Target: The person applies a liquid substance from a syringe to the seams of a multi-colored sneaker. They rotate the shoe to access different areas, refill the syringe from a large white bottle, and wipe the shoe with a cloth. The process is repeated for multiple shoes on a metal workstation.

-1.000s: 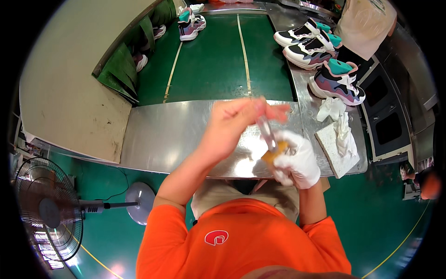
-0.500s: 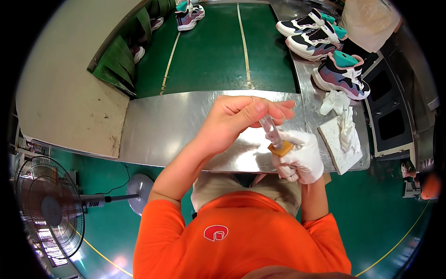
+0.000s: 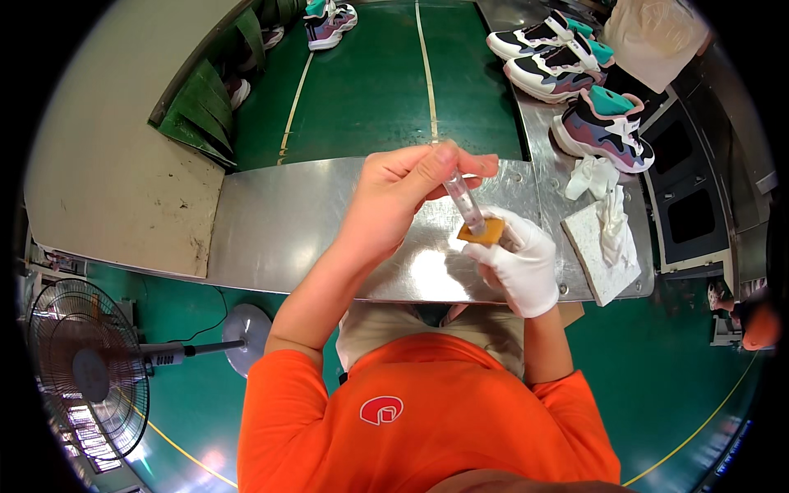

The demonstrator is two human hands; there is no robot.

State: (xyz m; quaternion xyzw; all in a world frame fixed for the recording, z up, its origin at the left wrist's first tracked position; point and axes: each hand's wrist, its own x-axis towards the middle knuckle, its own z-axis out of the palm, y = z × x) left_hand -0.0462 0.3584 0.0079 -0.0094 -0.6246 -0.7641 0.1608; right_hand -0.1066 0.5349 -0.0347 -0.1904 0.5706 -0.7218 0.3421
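Bare fingers of my left hand (image 3: 411, 179) close round the upper part of a clear plastic syringe-like tube (image 3: 462, 197), tilted with its lower end to the right. That end meets a small yellowish-brown square pad (image 3: 482, 232), perhaps sponge or rubber. My right hand (image 3: 521, 261), in a white glove, pinches the pad between thumb and fingers. Both hands are above the steel table edge (image 3: 312, 222). Whether any liquid is in the tube I cannot make out.
Several black, white and purple sneakers (image 3: 604, 131) with teal inserts stand at the right. Near them lie crumpled white cloth (image 3: 593, 177) and a white slab (image 3: 598, 255). Another sneaker (image 3: 330, 26) rests on the green belt (image 3: 370, 90). A fan (image 3: 90, 370) stands at left.
Both hands have shifted slightly left, with the tube and the pad. My right glove has turned, and its fingers now hold the pad from its right side.
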